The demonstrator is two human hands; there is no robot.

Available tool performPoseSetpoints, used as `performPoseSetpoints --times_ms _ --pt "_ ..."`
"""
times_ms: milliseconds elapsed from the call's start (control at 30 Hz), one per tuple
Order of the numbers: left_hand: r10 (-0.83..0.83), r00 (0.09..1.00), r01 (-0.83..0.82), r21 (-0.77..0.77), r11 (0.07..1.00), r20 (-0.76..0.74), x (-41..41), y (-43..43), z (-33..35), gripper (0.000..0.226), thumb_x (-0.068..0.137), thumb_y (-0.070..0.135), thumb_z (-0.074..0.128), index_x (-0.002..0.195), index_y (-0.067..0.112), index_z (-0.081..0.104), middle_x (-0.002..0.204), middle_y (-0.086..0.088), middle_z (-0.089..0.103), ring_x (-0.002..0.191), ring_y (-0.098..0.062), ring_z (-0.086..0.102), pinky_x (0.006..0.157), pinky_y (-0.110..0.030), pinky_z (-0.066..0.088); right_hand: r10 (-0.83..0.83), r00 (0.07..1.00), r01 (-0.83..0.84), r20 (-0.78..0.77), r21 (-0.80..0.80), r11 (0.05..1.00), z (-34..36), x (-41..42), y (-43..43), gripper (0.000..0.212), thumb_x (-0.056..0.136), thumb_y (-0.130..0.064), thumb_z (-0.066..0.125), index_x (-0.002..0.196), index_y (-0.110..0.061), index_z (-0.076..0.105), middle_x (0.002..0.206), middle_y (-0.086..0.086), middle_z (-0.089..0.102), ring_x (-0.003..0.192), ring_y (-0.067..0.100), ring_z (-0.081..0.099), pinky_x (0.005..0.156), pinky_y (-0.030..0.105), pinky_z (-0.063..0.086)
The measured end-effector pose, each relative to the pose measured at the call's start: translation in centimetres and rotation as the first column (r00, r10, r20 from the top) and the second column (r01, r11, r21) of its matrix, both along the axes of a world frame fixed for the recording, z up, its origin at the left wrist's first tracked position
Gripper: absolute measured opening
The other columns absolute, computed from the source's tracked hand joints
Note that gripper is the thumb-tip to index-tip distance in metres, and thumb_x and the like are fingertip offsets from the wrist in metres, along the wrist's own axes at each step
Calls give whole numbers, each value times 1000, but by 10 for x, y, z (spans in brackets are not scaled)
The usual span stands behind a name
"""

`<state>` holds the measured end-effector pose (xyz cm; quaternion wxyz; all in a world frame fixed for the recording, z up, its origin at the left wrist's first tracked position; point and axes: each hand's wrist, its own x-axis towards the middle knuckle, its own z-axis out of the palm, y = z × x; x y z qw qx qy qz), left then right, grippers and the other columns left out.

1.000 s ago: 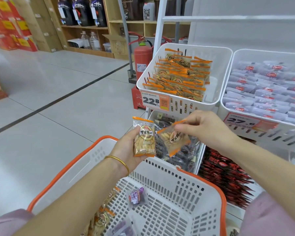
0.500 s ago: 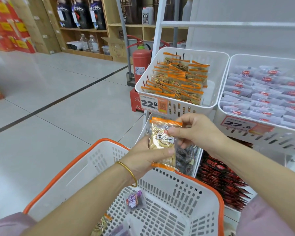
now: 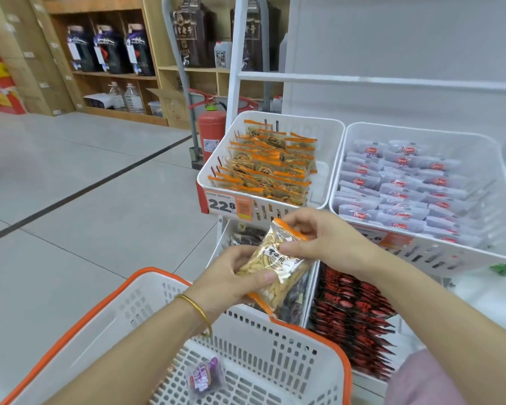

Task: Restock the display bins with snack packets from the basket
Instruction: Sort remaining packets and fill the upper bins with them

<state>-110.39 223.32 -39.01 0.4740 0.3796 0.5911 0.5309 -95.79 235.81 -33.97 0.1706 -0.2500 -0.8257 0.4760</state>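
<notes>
Snack packet, orange-ended, is held over the far rim of the basket, with fingers of the left hand and right hand curled round it. One purple packet lies in the basket. Orange-edged packets fill the left bin, and pale packets fill the right bin.

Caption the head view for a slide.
Left hand and right hand hold an orange-edged snack packet by the basket, below the bin of matching packets.

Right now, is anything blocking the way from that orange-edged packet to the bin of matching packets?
Nothing visible. The left hand and right hand hold the snack packet just below the open-topped bin; only the bin's front wall, with its price tag, rises between.
</notes>
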Motion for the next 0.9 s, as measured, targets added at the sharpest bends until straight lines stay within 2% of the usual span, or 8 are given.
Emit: performPoseSetpoints --times_ms 133,267,367,467,567,633,767,900 --pt "-51 975 49 -17 999 -215 8 26 22 61 74 25 75 126 23 46 118 10 56 105 0 57 80 -22 52 -42 999 40 28 57 998 8 13 11 45 85 -32 67 125 -30 47 117 -10 58 96 6 58 74 30 53" --pt "-59 956 62 3 998 -287 14 61 42 66 73 22 78 130 26 44 128 4 47 126 -5 40 100 -34 45 -79 997 73 7 300 951 31 23 27 63 84 -29 69 139 -29 39 132 -22 41 120 -9 35 87 -4 27" --pt "-16 929 36 47 998 -370 15 84 58 67 74 28 77 131 25 44 126 5 48 115 -7 47 99 -34 46 -129 991 137 -44 330 934 43 27 42 46 84 -24 69 126 -30 51 120 -23 50 102 -14 45 79 -7 28" --pt "132 887 -60 174 983 -442 11 108 68 63 80 30 71 134 18 42 121 3 51 107 -9 53 95 -29 46 -344 920 385 -188 265 884 50 26 61 27 83 -19 70 106 -25 57 91 -22 52 74 -16 50 59 0 36" --pt "291 652 -113 289 951 -701 -3 125 65 42 91 21 57 130 12 47 127 -2 49 116 -14 48 99 -23 37 -545 780 614 -308 208 761 57 21 78 21 85 -18 67 102 -16 55 78 -11 47 64 -1 47 49 5 35" --pt "255 464 -14 281 960 -849 -15 133 56 34 94 16 50 127 12 52 135 -3 47 128 -19 40 106 -25 28 -598 745 657 -295 169 735 61 14 89 20 87 -17 65 102 -13 53 76 -8 47 59 1 48 43 8 36" --pt "11 208 169 47 984 -978 -24 142 37 37 99 30 38 134 27 48 152 5 28 143 -14 17 117 -39 13 -638 751 658 -168 263 706 54 -12 101 21 84 -16 63 100 -11 50 79 -2 52 81 30 60 71 41 52" --pt "-105 52 160 -95 983 -993 -25 143 29 51 96 52 9 139 41 36 155 14 16 144 -6 4 117 -38 0 -669 739 619 -84 478 624 42 -35 96 20 90 -9 51 109 -6 45 105 16 60 98 36 58 72 37 42"
